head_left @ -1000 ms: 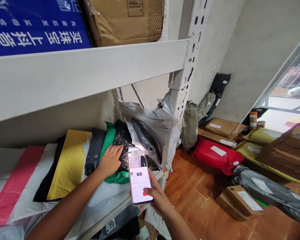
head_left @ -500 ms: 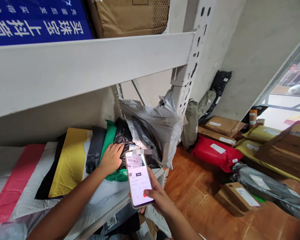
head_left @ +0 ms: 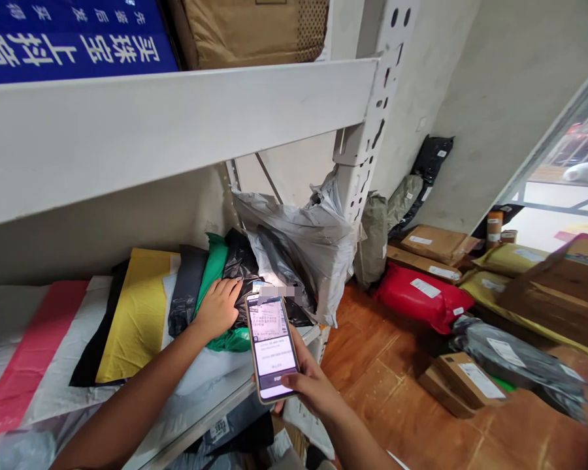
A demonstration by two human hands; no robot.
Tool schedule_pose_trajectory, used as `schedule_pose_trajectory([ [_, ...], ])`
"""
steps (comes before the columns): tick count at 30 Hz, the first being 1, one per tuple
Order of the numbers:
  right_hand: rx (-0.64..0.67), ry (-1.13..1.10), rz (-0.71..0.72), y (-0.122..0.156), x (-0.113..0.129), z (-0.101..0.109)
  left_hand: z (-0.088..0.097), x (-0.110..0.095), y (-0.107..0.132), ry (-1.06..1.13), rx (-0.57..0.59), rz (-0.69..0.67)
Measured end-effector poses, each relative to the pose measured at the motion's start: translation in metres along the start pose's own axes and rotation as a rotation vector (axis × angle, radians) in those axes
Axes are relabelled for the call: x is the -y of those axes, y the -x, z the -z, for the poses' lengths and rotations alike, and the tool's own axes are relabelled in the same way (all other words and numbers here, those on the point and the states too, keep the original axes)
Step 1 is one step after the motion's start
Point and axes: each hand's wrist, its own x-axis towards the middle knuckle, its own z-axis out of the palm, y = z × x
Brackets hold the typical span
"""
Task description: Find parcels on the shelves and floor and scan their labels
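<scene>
My right hand (head_left: 313, 378) holds a smartphone (head_left: 272, 352) upright, its thumb on the lower part of the lit screen. The screen shows a camera picture of a label above text lines. Just behind the phone's top edge, a bright white label (head_left: 259, 287) partly shows. My left hand (head_left: 220, 305) has its fingers curled over a black plastic parcel (head_left: 240, 254); its thumb is hidden. Beside that parcel a green plastic parcel (head_left: 214, 261) passes under the hand. A large grey plastic bag (head_left: 304, 225) leans on the right, against the shelf post.
Left along the shelf stand a dark grey parcel (head_left: 190, 281), a yellow mailer (head_left: 134, 313) and a white-and-pink parcel (head_left: 39, 352). A white beam (head_left: 176, 130) crosses above. On the floor right lie a red parcel (head_left: 421, 297), cartons (head_left: 463, 385) and several bags.
The phone screen has switched from a mostly white page with a red button to a camera picture with a dark bar below. Both hands stay nearly in place; the view shifts slightly.
</scene>
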Motion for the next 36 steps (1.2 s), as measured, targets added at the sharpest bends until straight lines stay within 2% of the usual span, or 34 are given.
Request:
schedule_pose_trajectory([
  [5, 0.018, 0.010, -0.017, 0.005, 0.003, -0.002, 0.002, -0.001, -0.001, -0.010, 0.002, -0.013],
  [11, -0.195, -0.010, -0.019, -0.002, -0.010, -0.008, 0.005, -0.003, 0.000, 0.002, 0.023, -0.020],
  [15, -0.250, 0.000, -0.008, -0.007, -0.022, -0.007, 0.007, -0.004, 0.000, 0.014, 0.041, -0.013],
  [19, -0.214, -0.022, -0.011, -0.005, -0.027, -0.004, 0.007, -0.004, -0.001, 0.004, 0.051, -0.016],
  [27, -0.060, -0.033, -0.050, 0.003, -0.024, 0.002, 0.004, -0.004, 0.000, -0.009, 0.048, -0.016],
  [36, 0.049, 0.042, -0.083, 0.022, -0.012, -0.002, 0.001, -0.006, 0.001, -0.017, 0.034, -0.013],
])
